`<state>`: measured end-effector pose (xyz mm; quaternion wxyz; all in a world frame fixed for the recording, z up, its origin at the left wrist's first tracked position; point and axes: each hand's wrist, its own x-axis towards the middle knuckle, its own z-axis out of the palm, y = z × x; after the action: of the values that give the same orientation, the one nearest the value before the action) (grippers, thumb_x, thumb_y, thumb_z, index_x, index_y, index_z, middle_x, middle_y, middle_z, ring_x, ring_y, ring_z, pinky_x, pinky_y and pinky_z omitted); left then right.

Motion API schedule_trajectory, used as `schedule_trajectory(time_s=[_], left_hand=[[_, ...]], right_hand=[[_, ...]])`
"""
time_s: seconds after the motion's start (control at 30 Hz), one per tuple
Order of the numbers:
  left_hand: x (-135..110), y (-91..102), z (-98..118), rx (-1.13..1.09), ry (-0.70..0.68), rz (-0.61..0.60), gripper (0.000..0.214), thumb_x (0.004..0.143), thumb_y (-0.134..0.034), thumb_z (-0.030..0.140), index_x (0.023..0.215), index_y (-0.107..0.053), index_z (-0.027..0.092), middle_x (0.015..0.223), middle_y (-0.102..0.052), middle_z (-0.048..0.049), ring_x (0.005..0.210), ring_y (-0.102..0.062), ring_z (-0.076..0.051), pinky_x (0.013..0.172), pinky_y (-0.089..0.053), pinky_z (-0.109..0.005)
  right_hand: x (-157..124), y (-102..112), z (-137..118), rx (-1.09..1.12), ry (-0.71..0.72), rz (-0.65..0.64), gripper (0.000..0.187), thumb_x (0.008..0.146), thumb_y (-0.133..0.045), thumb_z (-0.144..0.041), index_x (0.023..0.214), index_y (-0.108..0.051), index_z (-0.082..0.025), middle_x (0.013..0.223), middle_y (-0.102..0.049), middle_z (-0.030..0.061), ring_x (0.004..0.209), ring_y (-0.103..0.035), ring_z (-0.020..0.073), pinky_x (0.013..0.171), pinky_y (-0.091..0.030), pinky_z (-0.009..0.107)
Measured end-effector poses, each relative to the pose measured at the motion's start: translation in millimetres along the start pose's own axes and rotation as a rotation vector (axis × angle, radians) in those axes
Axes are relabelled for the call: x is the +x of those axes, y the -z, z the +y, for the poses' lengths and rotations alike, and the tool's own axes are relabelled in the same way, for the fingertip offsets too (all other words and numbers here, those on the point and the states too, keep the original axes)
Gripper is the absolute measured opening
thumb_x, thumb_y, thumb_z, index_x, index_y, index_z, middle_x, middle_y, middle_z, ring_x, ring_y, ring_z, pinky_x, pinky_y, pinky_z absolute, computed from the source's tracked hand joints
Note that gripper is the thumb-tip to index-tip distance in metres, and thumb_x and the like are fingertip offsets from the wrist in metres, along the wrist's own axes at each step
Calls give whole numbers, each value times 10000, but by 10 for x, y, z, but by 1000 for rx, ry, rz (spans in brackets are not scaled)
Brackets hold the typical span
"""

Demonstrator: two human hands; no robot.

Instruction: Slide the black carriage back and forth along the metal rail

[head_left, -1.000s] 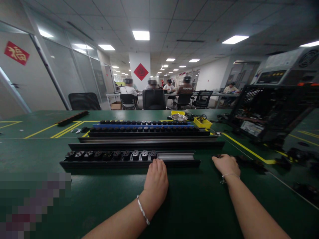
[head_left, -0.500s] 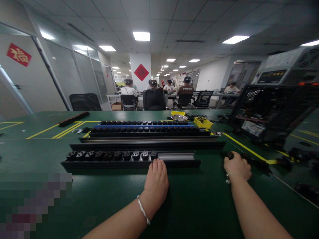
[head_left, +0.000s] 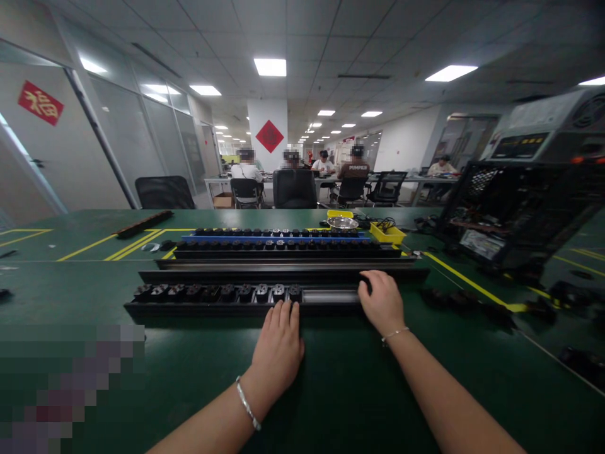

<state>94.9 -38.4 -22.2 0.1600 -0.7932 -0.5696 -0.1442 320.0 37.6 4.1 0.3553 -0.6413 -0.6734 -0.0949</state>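
Note:
A long black rail (head_left: 198, 310) lies across the green table, with a row of black socket modules (head_left: 244, 292) in its left and middle part. Some modules have silvery faces. The rail's right stretch shows a bare grey channel (head_left: 331, 295). My left hand (head_left: 278, 343) rests its outstretched fingertips on the rail's front edge, just below the rightmost modules. At the rail's right end is my right hand (head_left: 384, 301), its thumb and fingers curled round a dark piece, seemingly a black socket module, that barely stands out against the black rail behind.
Behind lie another black rail (head_left: 283, 275) and a blue strip (head_left: 227, 239) between rows of modules. Dark parts (head_left: 460, 300) are scattered to the right. A yellow bin (head_left: 387, 233), a metal bowl (head_left: 343, 222) and an open computer case (head_left: 515, 208) stand farther back. People sit beyond.
My right hand has moved left from the dark parts to the rail's right end. My left hand has slid slightly left and down along the rail's front edge.

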Motion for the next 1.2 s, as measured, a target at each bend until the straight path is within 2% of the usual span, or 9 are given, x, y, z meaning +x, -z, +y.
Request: schedule_trajectory(time_s=[0.1,0.17,0.23,0.33,0.53,1.2], left_hand=[[-38,-68,-21,-11,16,28,529,786,-471,220,1280,-431,33,1313,-457,-196,1251,-371,-292,1039,-301,-426],[-43,-94,-7,-8,25,43,532,783,-460,206,1279,-424,17,1307,-455,-219,1248,-375,-306,1031,-309,-447],[-45,-112,9,0,25,57,540,782,-448,200,1289,-412,15,1318,-441,-229,1254,-367,-323,1024,-315,-467],[-52,-146,25,15,22,69,549,775,-439,176,1297,-399,11,1337,-419,-232,1272,-340,-332,1030,-308,-471],[-58,-202,40,66,-8,83,543,795,-435,209,1287,-409,-19,1323,-438,-249,1280,-332,-337,1039,-287,-467],[-47,-190,39,131,-35,81,530,805,-460,299,1248,-488,9,1304,-482,-213,1256,-377,-331,1040,-301,-445]], right_hand=[[-65,-184,-485,176,105,-168,294,823,-410,-261,1009,-623,-180,1054,-608,79,1024,-500,197,930,-355,328],[-106,-288,-758,248,93,-252,302,814,-452,-302,1030,-622,-178,1057,-613,71,1011,-512,192,913,-365,316],[-135,-361,-958,251,35,-295,337,804,-485,-349,1062,-619,-180,1064,-615,73,1006,-517,198,888,-373,314],[-159,-409,-1115,179,1,-320,380,764,-543,-431,1075,-626,-229,1079,-611,64,1027,-497,228,868,-366,346],[-189,-431,-1149,116,-20,-310,352,762,-541,-471,1042,-644,-284,1067,-601,40,979,-503,204,830,-357,339],[-201,-446,-1152,115,-10,-298,309,782,-503,-409,1010,-646,-255,1070,-598,40,970,-529,192,819,-361,328]])
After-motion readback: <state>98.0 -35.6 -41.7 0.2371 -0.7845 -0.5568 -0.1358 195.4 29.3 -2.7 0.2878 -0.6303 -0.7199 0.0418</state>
